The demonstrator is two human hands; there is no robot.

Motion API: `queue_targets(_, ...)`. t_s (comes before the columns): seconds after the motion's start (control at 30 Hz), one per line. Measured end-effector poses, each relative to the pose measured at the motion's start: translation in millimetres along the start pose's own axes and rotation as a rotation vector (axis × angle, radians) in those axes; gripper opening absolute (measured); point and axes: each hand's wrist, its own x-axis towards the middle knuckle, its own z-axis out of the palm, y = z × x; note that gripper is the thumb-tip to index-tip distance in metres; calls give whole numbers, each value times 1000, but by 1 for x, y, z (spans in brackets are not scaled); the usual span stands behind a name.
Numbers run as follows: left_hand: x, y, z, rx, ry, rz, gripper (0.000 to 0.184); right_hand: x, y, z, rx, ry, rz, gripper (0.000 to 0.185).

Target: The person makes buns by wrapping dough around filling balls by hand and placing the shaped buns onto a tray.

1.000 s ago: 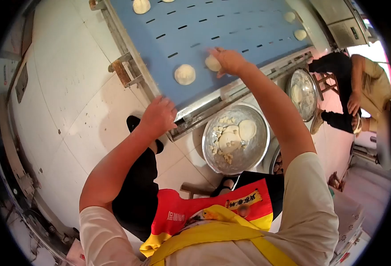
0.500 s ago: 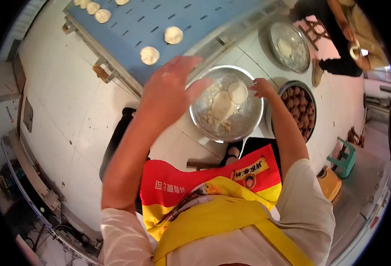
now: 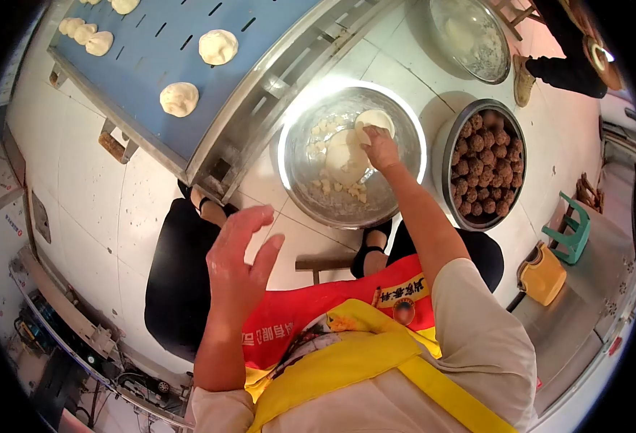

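Just beyond my right grip (image 3: 381,146) lies a small dough round (image 3: 374,121), inside the metal bowl (image 3: 298,206), with the fingertips on its near edge. From this camera I cannot tell whether they have pinched it or only rest there. To the left of that grip sits a bigger dough piece (image 3: 345,159); the fingers hide where the two meet. Small dough lumps (image 3: 323,130) are scattered farther left and along the near side.

I judge the round light, soft and limp, probably floury enough not to cling much, yet easy to stretch or tear. I would take it by the rim, thumb below and fingers flat on top, and keep nails out of the middle.

My left grip (image 3: 242,249) holds nothing: it hangs in the air, nearer my body than the bowl, thumb well away from the fingers.

Right of the right grip, a basin (image 3: 453,193) full of brown balls (image 3: 485,162) stands near the bowl. Beyond the left grip is the blue desk (image 3: 148,79), bearing two shaped buns, a nearer one (image 3: 179,99) and a farther one (image 3: 218,47), with more dough pieces (image 3: 99,43) toward its far left. Far to the right of the right grip, past another bowl (image 3: 503,71), I see a co-worker's dark trouser leg (image 3: 571,78) and shoe (image 3: 524,81).
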Motion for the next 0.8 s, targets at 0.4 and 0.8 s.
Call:
queue_targets(0.4, 4, -13, 5, 185, -142, 71, 36, 81, 7, -2, -800, -343, -415, 35)
queue_targets(0.8, -4, -3, 12, 224, -178, 136, 35, 1, 10, -55, -30, -103, 5, 25)
